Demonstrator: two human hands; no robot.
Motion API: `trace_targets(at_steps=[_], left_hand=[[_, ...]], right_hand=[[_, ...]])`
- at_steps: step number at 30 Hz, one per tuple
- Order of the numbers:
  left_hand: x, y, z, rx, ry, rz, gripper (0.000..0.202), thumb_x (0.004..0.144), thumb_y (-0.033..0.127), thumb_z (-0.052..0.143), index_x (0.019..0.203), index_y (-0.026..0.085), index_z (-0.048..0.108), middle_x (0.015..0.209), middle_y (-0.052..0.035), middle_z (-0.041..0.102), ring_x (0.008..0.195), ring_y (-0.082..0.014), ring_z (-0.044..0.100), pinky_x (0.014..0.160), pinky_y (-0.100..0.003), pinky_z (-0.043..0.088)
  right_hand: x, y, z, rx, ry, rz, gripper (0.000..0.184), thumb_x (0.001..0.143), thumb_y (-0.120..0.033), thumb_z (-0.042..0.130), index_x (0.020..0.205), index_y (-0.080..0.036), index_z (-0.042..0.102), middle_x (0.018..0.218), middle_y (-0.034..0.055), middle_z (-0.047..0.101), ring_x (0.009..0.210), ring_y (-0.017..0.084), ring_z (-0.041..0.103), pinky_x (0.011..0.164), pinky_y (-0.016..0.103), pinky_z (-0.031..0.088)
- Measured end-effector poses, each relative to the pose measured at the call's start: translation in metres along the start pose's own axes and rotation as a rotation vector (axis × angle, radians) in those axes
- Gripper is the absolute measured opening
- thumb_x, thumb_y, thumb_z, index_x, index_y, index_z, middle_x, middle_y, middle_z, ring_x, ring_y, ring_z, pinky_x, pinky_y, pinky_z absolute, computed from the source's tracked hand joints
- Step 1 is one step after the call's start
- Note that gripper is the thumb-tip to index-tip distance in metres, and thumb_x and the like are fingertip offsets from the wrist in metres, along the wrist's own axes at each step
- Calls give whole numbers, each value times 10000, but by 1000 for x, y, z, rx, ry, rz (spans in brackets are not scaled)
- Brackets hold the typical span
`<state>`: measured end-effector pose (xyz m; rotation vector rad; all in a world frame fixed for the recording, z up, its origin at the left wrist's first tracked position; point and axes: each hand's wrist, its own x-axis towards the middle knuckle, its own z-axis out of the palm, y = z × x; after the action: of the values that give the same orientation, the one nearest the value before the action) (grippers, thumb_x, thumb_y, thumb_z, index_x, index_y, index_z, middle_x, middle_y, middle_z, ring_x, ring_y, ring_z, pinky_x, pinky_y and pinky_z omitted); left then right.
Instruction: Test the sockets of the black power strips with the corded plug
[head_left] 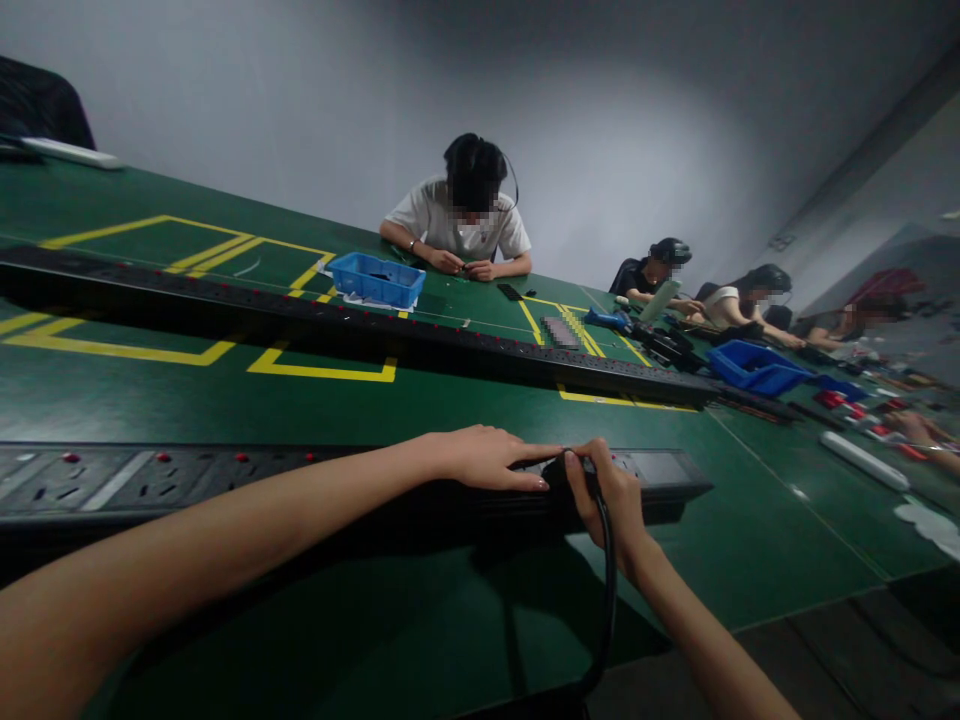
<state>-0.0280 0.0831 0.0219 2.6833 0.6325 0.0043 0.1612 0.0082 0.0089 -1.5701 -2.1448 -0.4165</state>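
A long black power strip (135, 480) with sockets and small red parts lies across the table close to me. On its right part, my right hand (611, 495) grips a black plug (556, 475) whose thick cable (609, 590) hangs toward the table's near edge. My left hand (484, 458) rests on the strip just left of the plug. Its index finger and thumb are stretched out and spread, their tips at the plug. Whether the plug's pins are in a socket is hidden by the plug and my fingers.
A second long black strip (315, 325) runs across the green table (757, 520) beyond mine. Behind it stands a blue bin (379, 282), near a seated person (469, 225). Farther right are another blue bin (757, 368), a white bar (864, 460) and more people.
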Motion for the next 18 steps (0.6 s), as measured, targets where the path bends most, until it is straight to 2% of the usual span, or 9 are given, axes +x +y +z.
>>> trace_targets(at_steps=[4,6,11,15,18], left_hand=[[1,0,0,-9,4,0,641,805,673,186,1367,372,119,1186,-52,548,1018,-252,540,778,-328,401],[1,-1,2,-9,14,10,636,806,670,193,1366,377,120,1198,-52,540,1028,-255,535,782,-330,399],[1,-2,2,-26,25,32,628,812,661,208,1365,383,105,1220,-47,524,1039,-252,531,806,-335,393],[1,0,1,-28,9,18,598,820,651,191,1359,405,106,1253,-49,495,1056,-278,514,800,-380,395],[2,0,-1,-51,-18,0,590,827,641,188,1360,401,110,1262,-39,486,1073,-266,503,816,-374,390]], right_hand=[[4,5,-10,-11,-119,-102,137,871,-286,386,861,-185,478,644,3,621,547,132,589,511,202,335],[4,9,-13,-25,-138,-151,143,867,-283,389,890,-179,483,636,7,624,534,136,584,486,204,318],[1,26,0,34,-38,-262,174,833,-284,427,933,-171,512,696,34,652,567,134,602,523,211,381],[-5,29,19,64,83,-225,171,803,-254,440,927,-172,524,740,55,663,619,145,618,588,239,435],[-7,25,22,71,149,-182,156,794,-220,439,908,-167,531,751,66,657,631,149,613,602,253,439]])
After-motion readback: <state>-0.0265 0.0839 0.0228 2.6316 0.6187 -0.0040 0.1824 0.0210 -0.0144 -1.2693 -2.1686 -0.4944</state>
